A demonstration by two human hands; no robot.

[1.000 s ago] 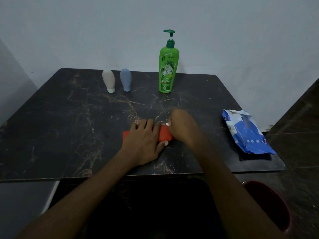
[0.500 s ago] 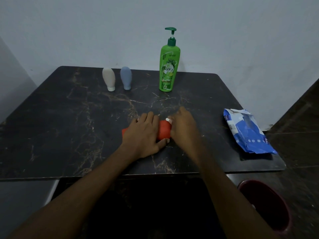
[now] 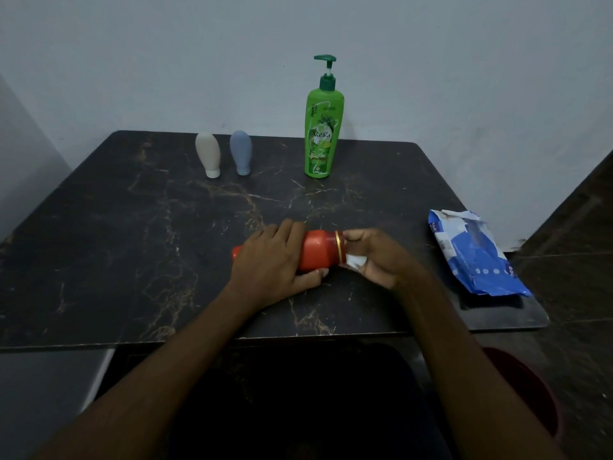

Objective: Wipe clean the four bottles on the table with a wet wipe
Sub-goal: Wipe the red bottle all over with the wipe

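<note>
a single head-worn view, facing forward and down
wide-angle, close above the near edge of the table; forearms enter from the bottom edge, the left hand and right hand with red bottle and wipe sit mid-frame, and the wall behind fills the upper third of the frame.

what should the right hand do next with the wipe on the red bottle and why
Probably slide the wet wipe left, past the gold band onto the bare body of the red bottle. The right hand holds it only at the bottle's right end, while the left hand grips the lying bottle steady.
</note>
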